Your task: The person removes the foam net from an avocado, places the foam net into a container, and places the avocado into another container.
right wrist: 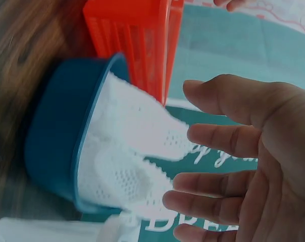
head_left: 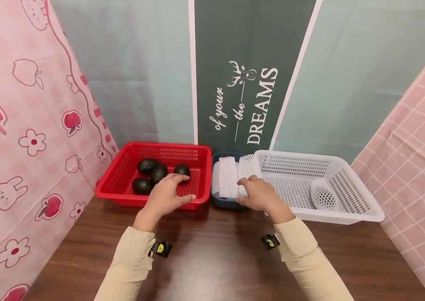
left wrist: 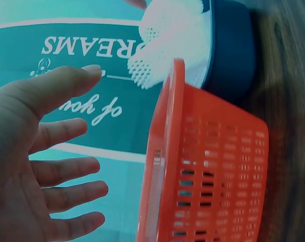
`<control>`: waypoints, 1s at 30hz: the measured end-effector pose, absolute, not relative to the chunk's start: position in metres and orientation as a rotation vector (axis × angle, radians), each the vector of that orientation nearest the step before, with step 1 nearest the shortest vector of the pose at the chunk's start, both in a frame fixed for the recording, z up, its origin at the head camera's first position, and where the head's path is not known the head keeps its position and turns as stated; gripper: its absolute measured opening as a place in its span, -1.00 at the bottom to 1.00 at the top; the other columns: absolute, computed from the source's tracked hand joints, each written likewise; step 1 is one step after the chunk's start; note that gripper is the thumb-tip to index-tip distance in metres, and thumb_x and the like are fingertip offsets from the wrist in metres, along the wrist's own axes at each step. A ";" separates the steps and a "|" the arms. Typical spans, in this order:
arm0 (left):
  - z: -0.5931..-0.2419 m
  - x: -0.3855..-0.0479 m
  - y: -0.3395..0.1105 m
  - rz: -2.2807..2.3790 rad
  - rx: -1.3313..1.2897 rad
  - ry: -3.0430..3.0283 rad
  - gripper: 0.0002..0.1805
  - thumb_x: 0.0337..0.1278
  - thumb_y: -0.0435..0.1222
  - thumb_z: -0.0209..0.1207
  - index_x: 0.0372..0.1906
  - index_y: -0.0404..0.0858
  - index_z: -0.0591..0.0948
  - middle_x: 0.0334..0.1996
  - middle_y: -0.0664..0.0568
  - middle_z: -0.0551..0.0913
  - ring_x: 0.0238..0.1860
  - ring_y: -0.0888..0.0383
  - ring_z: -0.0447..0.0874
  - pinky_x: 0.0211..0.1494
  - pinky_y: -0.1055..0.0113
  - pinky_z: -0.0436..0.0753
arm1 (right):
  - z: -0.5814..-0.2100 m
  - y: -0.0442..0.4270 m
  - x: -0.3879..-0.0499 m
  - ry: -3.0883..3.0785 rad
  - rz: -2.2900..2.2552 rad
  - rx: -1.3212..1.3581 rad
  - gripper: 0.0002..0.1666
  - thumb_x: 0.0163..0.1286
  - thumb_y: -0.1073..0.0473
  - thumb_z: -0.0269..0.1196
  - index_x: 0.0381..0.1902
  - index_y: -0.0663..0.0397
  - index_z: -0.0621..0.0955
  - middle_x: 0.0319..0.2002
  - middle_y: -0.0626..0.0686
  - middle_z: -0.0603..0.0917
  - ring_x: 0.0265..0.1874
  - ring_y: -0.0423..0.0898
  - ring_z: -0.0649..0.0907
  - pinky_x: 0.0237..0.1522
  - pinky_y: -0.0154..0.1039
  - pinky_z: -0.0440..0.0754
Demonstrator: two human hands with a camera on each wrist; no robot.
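Note:
Several dark avocados [head_left: 159,173] lie in the red basket [head_left: 122,196] on the left. My left hand [head_left: 166,194] is over the basket's front right part, close to the rightmost avocado [head_left: 181,169]; in the left wrist view its fingers [left wrist: 66,166] are spread and hold nothing. White foam net sleeves [head_left: 228,177] stand in the blue bin [head_left: 229,203] between the two baskets. Over that bin's right side hovers my right hand [head_left: 261,194], fingers loosely extended beside the sleeves. The right wrist view shows a gap between the fingertips and the sleeves [right wrist: 127,131].
A white basket [head_left: 295,165] stands on the right with one white foam net piece [head_left: 324,195] inside; its contents are hard to tell. Behind the containers hangs a green printed cloth [head_left: 250,33]. Pink cloths flank the brown wooden table [head_left: 212,259].

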State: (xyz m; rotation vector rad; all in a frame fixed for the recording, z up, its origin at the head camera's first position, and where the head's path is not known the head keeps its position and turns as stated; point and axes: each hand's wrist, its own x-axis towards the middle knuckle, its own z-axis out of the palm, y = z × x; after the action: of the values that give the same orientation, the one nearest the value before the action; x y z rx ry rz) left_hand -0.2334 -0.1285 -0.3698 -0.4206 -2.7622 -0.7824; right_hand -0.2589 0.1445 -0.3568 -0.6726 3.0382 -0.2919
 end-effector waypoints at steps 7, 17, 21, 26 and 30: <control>-0.368 -0.241 -0.108 -0.741 -0.488 -2.796 -0.31 -0.30 -0.04 0.45 0.08 -0.20 0.56 -0.07 -0.05 0.54 -0.11 0.03 0.50 -0.17 0.11 0.59 | -0.357 0.170 -0.264 3.023 -0.332 -0.583 -0.43 0.14 0.07 0.33 0.09 0.20 0.52 -0.10 0.26 0.52 -0.18 0.18 0.56 -0.25 0.10 0.51; -0.375 -0.240 -0.084 -0.701 -0.593 -2.773 -0.37 -0.24 -0.02 0.41 0.05 -0.18 0.58 -0.07 -0.04 0.55 -0.09 0.04 0.52 -0.13 0.11 0.56 | -0.359 0.205 -0.266 3.018 -0.403 -0.500 -0.39 0.13 0.09 0.32 0.10 0.28 0.49 -0.07 0.32 0.52 -0.11 0.23 0.53 -0.18 0.13 0.48; -0.380 -0.238 -0.080 -0.712 -0.608 -2.770 -0.36 -0.23 -0.01 0.40 0.06 -0.20 0.58 -0.07 -0.04 0.55 -0.10 0.04 0.53 -0.14 0.11 0.56 | -0.362 0.217 -0.266 3.029 -0.412 -0.496 -0.40 0.13 0.11 0.32 0.09 0.30 0.49 -0.09 0.34 0.52 -0.09 0.25 0.51 -0.15 0.14 0.47; -0.384 -0.236 -0.075 -0.732 -0.643 -2.744 -0.39 -0.17 -0.04 0.38 0.05 -0.23 0.58 -0.05 -0.07 0.56 -0.08 0.01 0.54 -0.11 0.07 0.54 | -0.367 0.231 -0.268 3.046 -0.428 -0.496 -0.41 0.11 0.13 0.31 0.07 0.33 0.50 -0.12 0.36 0.54 -0.09 0.28 0.50 -0.13 0.16 0.44; -0.387 -0.235 -0.071 -0.735 -0.659 -2.732 -0.41 -0.16 -0.03 0.37 0.04 -0.21 0.58 -0.04 -0.05 0.56 -0.05 0.03 0.52 -0.10 0.07 0.52 | -0.372 0.242 -0.270 3.054 -0.440 -0.474 -0.41 0.11 0.13 0.31 0.06 0.36 0.50 -0.14 0.36 0.55 -0.08 0.29 0.50 -0.12 0.18 0.43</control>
State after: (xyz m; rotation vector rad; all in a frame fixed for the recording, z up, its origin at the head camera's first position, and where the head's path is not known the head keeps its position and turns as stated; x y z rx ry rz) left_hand -0.2348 -0.0713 -0.3872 -0.6587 -2.7317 -0.7352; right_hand -0.2705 0.2421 -0.3720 -0.4735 3.0541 -0.4402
